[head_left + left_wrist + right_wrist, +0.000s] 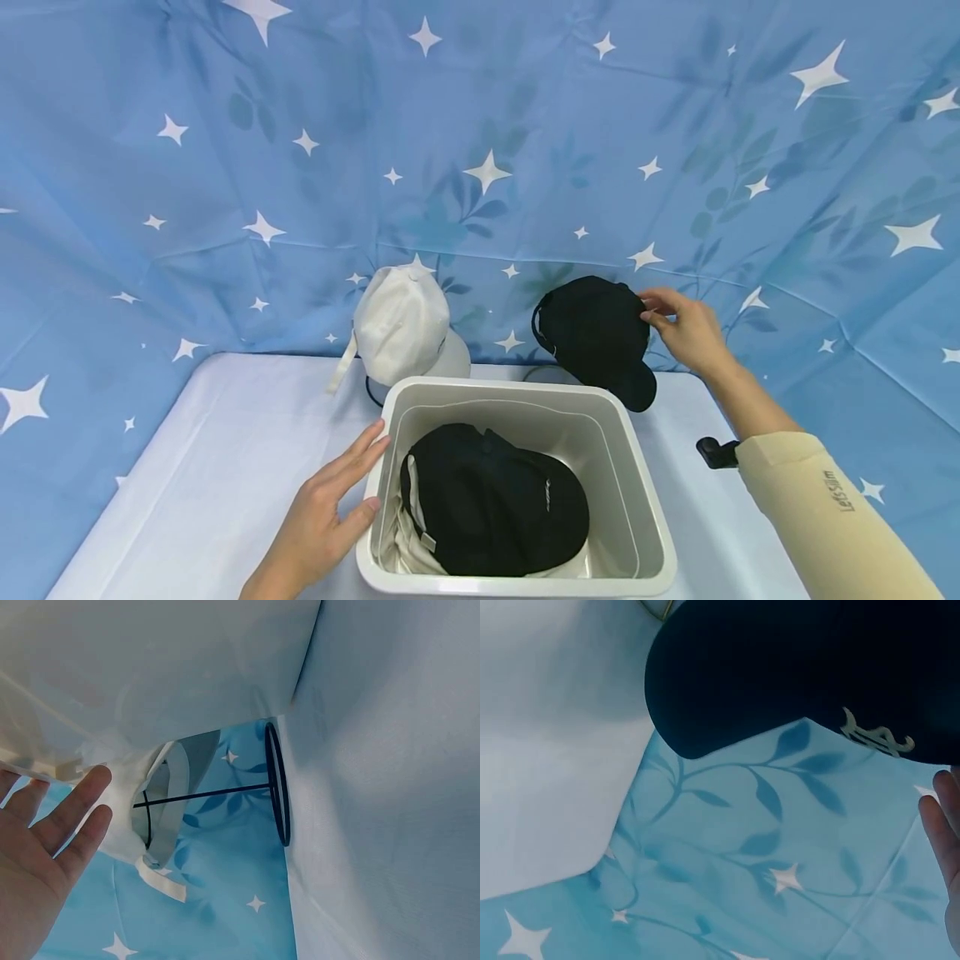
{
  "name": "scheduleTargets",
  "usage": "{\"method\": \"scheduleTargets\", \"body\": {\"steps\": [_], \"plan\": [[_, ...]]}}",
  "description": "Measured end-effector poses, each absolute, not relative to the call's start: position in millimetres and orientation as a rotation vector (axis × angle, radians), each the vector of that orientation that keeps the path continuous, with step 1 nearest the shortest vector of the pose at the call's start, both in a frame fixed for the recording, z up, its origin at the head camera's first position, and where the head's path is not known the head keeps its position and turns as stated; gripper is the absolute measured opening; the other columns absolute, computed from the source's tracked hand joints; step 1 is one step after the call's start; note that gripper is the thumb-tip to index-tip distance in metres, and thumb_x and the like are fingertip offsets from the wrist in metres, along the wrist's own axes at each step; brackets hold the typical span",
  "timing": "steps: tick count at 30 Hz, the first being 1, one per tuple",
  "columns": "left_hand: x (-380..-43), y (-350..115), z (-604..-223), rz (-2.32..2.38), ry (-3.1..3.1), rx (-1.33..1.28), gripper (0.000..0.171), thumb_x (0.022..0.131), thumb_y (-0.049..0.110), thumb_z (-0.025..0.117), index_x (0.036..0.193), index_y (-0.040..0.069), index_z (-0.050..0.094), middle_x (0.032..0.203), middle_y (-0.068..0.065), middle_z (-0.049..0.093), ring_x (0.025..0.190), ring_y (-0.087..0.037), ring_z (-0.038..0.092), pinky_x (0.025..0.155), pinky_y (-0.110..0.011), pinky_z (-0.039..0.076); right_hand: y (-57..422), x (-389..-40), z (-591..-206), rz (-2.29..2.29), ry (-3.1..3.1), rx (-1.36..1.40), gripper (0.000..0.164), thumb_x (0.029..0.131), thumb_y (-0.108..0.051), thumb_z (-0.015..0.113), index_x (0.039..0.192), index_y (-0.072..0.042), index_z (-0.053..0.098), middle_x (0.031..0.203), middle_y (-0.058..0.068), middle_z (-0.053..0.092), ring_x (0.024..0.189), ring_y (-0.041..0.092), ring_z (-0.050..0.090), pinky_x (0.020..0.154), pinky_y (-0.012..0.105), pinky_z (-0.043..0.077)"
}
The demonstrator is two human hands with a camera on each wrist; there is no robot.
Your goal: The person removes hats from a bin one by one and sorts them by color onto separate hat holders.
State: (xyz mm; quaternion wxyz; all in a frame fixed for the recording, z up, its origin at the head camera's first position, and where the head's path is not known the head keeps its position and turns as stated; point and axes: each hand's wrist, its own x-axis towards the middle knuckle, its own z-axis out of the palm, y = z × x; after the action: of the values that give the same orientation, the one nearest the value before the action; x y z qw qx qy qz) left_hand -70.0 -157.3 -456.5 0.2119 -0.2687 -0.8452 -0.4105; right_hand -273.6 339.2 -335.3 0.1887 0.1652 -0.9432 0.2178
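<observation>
My left hand [318, 517] rests against the left rim of a pale grey bin [652, 508], fingers straight. Inside the bin lies a black baseball cap [487, 500] with small light lettering, on top of cream fabric [412, 546]. At the back right, a second black cap [592, 333] sits tilted with its brim pointing down. My right hand [693, 329] is at that cap's right side, its fingertips touching the crown with fingers fairly straight. The right wrist view shows a metallic emblem [877, 739] on the cap's front, close to the fingers.
A white cap [401, 325] with a hanging strap stands at the back left on a thin black wire stand [277, 787]. A white-covered table [225, 467] lies under everything. Behind it hangs a blue cloth [450, 100] with white stars and leaves.
</observation>
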Motion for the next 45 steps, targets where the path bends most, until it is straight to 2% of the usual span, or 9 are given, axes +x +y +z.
{"method": "scheduleTargets", "body": {"steps": [6, 11, 14, 17, 23, 30, 37, 42, 45], "plan": [[-69.5, -157.3, -457.2, -1.138, -2.353, -0.734, 0.063, 0.090, 0.005, 0.070, 0.152, 0.006, 0.056, 0.162, -0.011, 0.046, 0.142, -0.019, 0.052, 0.116, -0.014, 0.030, 342.4, -265.2, -323.1, 0.535, -2.627, 0.522, 0.028, 0.100, -0.007, 0.070, 0.127, -0.004, 0.071, 0.110, 0.024, 0.075, 0.096, 0.044, 0.071, 0.061, 0.041, 0.045], [-69.8, -157.1, -457.8, -1.143, -2.344, -0.741, 0.063, 0.090, 0.005, 0.070, 0.151, 0.006, 0.056, 0.162, -0.011, 0.046, 0.142, -0.019, 0.052, 0.116, -0.014, 0.031, 340.6, -255.5, -310.8, 0.541, -2.647, 0.511, 0.032, 0.101, -0.012, 0.070, 0.131, -0.002, 0.069, 0.120, 0.023, 0.072, 0.099, 0.040, 0.069, 0.072, 0.053, 0.057], [-70.3, -156.9, -457.8, -1.144, -2.342, -0.742, 0.063, 0.090, 0.004, 0.070, 0.152, 0.005, 0.055, 0.162, -0.011, 0.046, 0.142, -0.019, 0.052, 0.116, -0.014, 0.031, 339.3, -249.6, -305.4, 0.580, -2.682, 0.463, 0.037, 0.103, -0.016, 0.069, 0.136, -0.001, 0.065, 0.127, 0.023, 0.070, 0.105, 0.041, 0.067, 0.084, 0.060, 0.057], [-70.8, -156.7, -457.8, -1.147, -2.339, -0.747, 0.064, 0.090, 0.004, 0.070, 0.151, 0.005, 0.055, 0.162, -0.012, 0.046, 0.142, -0.018, 0.051, 0.117, -0.014, 0.031, 338.2, -244.5, -301.9, 0.606, -2.700, 0.433, 0.040, 0.103, -0.019, 0.069, 0.139, -0.001, 0.063, 0.130, 0.024, 0.068, 0.106, 0.043, 0.068, 0.088, 0.063, 0.056], [-71.6, -156.4, -457.5, -1.153, -2.324, -0.760, 0.064, 0.089, 0.002, 0.070, 0.151, 0.004, 0.056, 0.161, -0.013, 0.046, 0.144, -0.016, 0.049, 0.117, -0.015, 0.031, 335.9, -235.3, -301.1, 0.578, -2.649, 0.481, 0.039, 0.099, -0.014, 0.074, 0.135, -0.003, 0.067, 0.128, 0.020, 0.071, 0.101, 0.041, 0.071, 0.083, 0.060, 0.057], [-71.8, -156.1, -457.8, -1.167, -2.327, -0.761, 0.064, 0.089, 0.003, 0.071, 0.151, 0.004, 0.055, 0.162, -0.013, 0.046, 0.144, -0.016, 0.049, 0.116, -0.014, 0.031, 329.5, -222.4, -306.6, 0.554, -2.600, 0.546, 0.041, 0.096, -0.014, 0.077, 0.133, -0.002, 0.067, 0.124, 0.024, 0.071, 0.100, 0.044, 0.071, 0.080, 0.062, 0.058], [-71.7, -155.9, -457.4, -1.160, -2.322, -0.763, 0.064, 0.089, 0.003, 0.071, 0.151, 0.004, 0.056, 0.161, -0.013, 0.047, 0.143, -0.015, 0.049, 0.116, -0.014, 0.031, 320.3, -210.0, -313.9, 0.524, -2.496, 0.642, 0.046, 0.087, -0.010, 0.083, 0.131, -0.003, 0.070, 0.119, 0.022, 0.074, 0.092, 0.045, 0.073, 0.062, 0.046, 0.057], [-71.4, -155.8, -458.2, -1.154, -2.326, -0.759, 0.064, 0.089, 0.003, 0.071, 0.151, 0.005, 0.056, 0.161, -0.013, 0.047, 0.143, -0.015, 0.050, 0.116, -0.014, 0.031, 313.9, -198.7, -320.9, 0.520, -2.442, 0.726, 0.053, 0.082, -0.009, 0.086, 0.132, -0.003, 0.070, 0.125, 0.019, 0.073, 0.099, 0.037, 0.071, 0.074, 0.053, 0.055], [-71.7, -155.7, -458.6, -1.147, -2.318, -0.763, 0.065, 0.088, 0.003, 0.071, 0.151, 0.005, 0.056, 0.161, -0.013, 0.047, 0.143, -0.016, 0.050, 0.116, -0.015, 0.032, 308.5, -191.1, -324.5, 0.522, -2.416, 0.770, 0.057, 0.081, -0.009, 0.086, 0.135, -0.005, 0.069, 0.130, 0.015, 0.072, 0.107, 0.034, 0.070, 0.079, 0.051, 0.053]]}}
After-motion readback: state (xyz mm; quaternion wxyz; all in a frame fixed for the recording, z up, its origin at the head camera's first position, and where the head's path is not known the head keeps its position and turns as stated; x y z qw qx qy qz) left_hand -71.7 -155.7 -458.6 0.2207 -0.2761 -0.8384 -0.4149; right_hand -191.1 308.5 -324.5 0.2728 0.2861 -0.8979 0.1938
